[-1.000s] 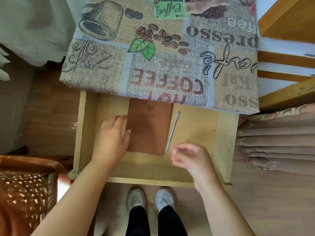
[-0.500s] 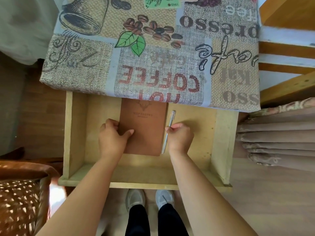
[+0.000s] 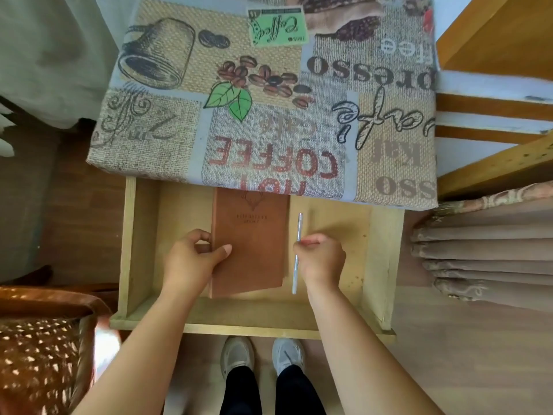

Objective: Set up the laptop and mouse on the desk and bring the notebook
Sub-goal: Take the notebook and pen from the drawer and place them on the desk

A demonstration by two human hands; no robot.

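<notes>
Head view: the flat brown leather-look notebook lies in the open pale wooden drawer. The left hand pinches its left edge, fingers curled; the right hand pinches the slim silver pen. Best to lift the notebook level, clear of the cloth-covered bench.

The notebook lay in the open drawer, the pen just right of it, both before the surface.

Open drawer (pale wood) holds notebook; pen.
</notes>
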